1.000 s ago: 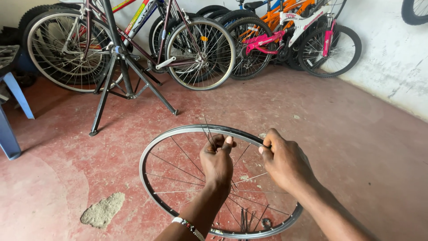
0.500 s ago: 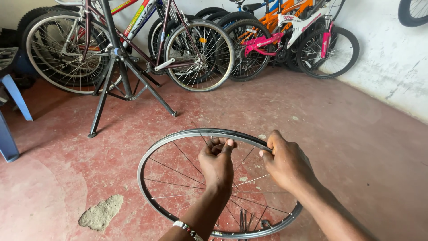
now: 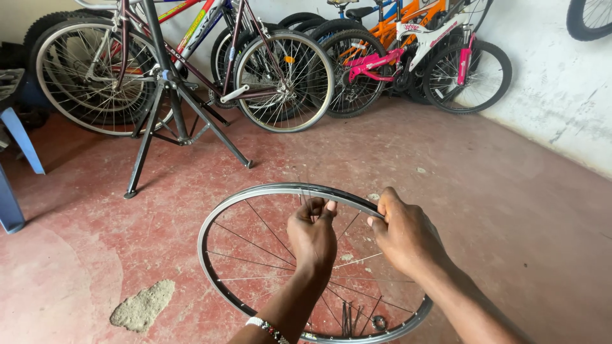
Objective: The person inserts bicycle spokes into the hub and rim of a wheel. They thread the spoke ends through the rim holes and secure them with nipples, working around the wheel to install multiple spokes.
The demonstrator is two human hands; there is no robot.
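The left hand [image 3: 312, 232] pinches thin spokes [image 3: 305, 197] inside the wheel rim [image 3: 220, 220]. The right hand [image 3: 405, 236] grips its far edge. Bare red floor [image 3: 510, 210] spreads rightward

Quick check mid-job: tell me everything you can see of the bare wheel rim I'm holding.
The wheel rim is a silvery metal hoop with no tyre, held tilted above the red floor. Thin spokes cross inside it, some hanging loose near the bottom. The right hand grips its upper edge; the left hand pinches spokes just inside the top.
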